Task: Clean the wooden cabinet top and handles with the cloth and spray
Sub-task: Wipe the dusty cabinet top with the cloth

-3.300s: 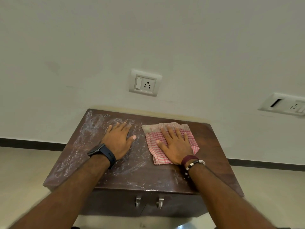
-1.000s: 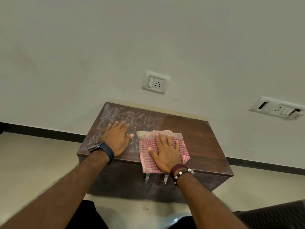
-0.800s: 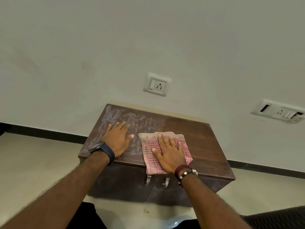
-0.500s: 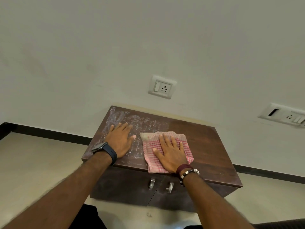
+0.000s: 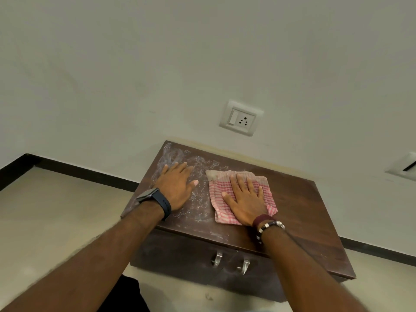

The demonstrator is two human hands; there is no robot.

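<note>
A low dark wooden cabinet [image 5: 301, 206] stands against the wall. White spray foam [image 5: 198, 199] covers the left part of its top; the right part looks wiped. My right hand [image 5: 244, 199] presses flat, fingers straight, on a folded pink-and-white checked cloth [image 5: 219, 188] near the middle of the top. My left hand [image 5: 175, 188] rests flat on the foamy left part, beside the cloth. Two metal handles [image 5: 229, 262] hang on the front doors below. No spray bottle is in view.
A white wall socket [image 5: 240, 119] sits above the cabinet and another switch plate [image 5: 405, 166] at the right edge. Beige floor [image 5: 56, 210] and a black skirting strip lie to the left of the cabinet.
My right hand has slid the cloth away from the front edge toward the back of the top. The left hand has stayed flat on the foam. The camera has shifted.
</note>
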